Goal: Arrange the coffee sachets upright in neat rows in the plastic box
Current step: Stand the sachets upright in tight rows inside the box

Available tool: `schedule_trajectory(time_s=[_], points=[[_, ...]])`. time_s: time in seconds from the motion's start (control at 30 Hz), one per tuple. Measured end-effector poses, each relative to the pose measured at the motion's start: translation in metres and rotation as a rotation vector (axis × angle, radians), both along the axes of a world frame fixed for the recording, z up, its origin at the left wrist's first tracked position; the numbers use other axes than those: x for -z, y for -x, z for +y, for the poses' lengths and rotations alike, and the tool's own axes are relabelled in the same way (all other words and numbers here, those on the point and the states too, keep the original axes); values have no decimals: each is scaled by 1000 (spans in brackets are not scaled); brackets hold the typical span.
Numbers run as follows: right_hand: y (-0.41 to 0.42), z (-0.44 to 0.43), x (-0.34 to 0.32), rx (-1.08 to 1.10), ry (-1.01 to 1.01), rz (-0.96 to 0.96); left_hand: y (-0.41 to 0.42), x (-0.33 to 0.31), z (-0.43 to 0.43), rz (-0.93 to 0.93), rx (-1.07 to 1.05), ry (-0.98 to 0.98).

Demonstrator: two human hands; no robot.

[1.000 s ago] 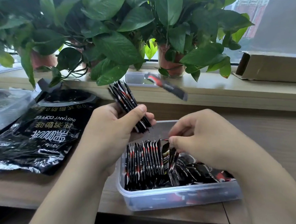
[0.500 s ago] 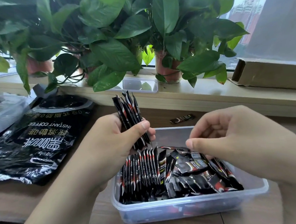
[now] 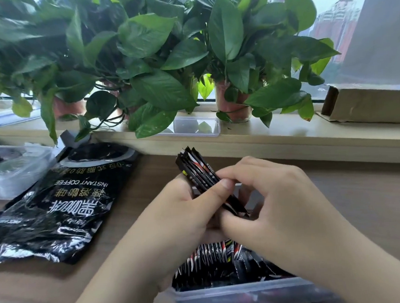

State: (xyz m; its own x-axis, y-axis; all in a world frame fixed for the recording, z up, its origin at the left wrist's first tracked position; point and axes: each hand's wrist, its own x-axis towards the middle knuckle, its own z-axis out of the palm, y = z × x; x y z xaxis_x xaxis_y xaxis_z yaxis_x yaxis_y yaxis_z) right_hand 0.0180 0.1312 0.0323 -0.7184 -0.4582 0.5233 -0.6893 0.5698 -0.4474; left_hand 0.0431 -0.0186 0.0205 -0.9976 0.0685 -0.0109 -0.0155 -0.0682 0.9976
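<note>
While both hands (image 3: 232,210) grip sachets (image 3: 196,172), potted plants (image 3: 157,61) line the sill (image 3: 286,133) — wooden desk (image 3: 132,210) below.

Single head-worn view, angled forward and down, close above the desk (image 3: 335,190)

Left hand (image 3: 181,212), right hand (image 3: 278,207): bare, no sleeves, short plain nails

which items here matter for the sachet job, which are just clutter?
In the job:
bundle of sachets, held by left hand and right hand
plastic box
upright sachets inside

Lying about:
instant coffee bag
potted plants
small clear box
cardboard box
</note>
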Motion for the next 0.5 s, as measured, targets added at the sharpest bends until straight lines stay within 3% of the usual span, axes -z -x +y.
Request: schedule_trajectory(time_s=[0.3,0.5], points=[[1,12,-3,-57,-14,-11,0,-10,-4,49,-197,-151],[0,12,-8,102,-29,-4,0,-9,2,161,-212,-52]])
